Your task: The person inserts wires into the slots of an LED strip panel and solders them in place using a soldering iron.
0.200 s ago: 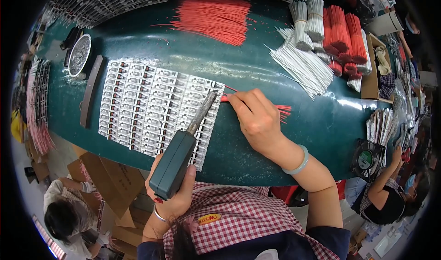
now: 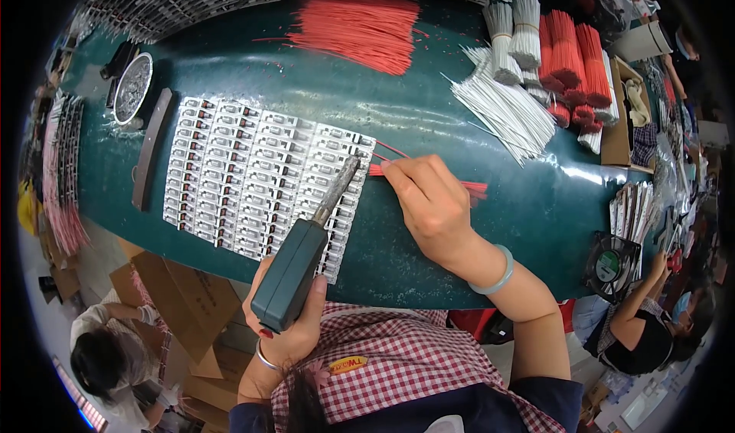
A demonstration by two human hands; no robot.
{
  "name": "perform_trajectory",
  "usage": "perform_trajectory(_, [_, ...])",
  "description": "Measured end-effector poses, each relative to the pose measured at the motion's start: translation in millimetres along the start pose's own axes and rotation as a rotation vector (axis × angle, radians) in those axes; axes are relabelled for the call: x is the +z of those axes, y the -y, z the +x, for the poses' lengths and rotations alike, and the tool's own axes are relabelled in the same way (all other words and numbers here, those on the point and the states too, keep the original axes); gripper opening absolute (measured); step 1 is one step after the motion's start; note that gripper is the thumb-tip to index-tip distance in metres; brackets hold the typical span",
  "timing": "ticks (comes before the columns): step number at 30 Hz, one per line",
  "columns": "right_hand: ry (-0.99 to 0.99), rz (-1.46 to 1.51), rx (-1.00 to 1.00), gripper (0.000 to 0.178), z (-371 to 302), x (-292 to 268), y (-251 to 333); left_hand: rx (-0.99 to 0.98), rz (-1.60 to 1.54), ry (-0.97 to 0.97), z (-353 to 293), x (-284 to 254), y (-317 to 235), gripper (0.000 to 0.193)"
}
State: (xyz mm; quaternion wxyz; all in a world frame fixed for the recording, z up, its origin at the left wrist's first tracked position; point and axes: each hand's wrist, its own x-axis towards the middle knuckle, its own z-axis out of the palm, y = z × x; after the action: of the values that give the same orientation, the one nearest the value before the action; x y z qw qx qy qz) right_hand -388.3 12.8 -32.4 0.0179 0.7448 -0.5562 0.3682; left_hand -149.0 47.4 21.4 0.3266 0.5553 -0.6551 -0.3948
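Note:
My left hand [image 2: 287, 330] is closed around the dark green handle of a soldering iron [image 2: 289, 272]. Its long grey tip reaches the right edge of a panel of small white circuit boards [image 2: 256, 180], near the top right corner. My right hand [image 2: 436, 207] sits just right of that edge, thumb and fingertips pinched on thin red wires [image 2: 475, 189]. Their ends show on both sides of the hand; how many lie between the fingers is hidden. Another red wire [image 2: 393, 149] runs from the panel's top right corner towards my fingers.
A brown bar [image 2: 151, 150] lies left of the panel, beside a round metal dish [image 2: 133, 88]. Loose red wires [image 2: 356, 31] are heaped at the back. White wires [image 2: 509, 115] and bundled red wires [image 2: 564, 50] lie right. A black fan [image 2: 612, 264] stands near the right edge; other people work nearby.
My right hand has shifted slightly towards me and right with the red wires. The iron's tip has dropped a little along the panel edge. More of the corner wire shows.

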Motion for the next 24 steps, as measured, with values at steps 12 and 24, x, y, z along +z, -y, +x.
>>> perform_trajectory(12, [0.046, 0.012, 0.017, 0.033, -2.3, 1.7, 2.8, -0.02, -0.023, 0.028, -3.7, 2.6, 3.2, 0.021])
perform_trajectory(24, [0.06, -0.028, 0.0, 0.029, -2.0, 0.6, 3.0, -0.023, 0.026, 0.053, -2.4, 4.0, -1.1, 0.02])
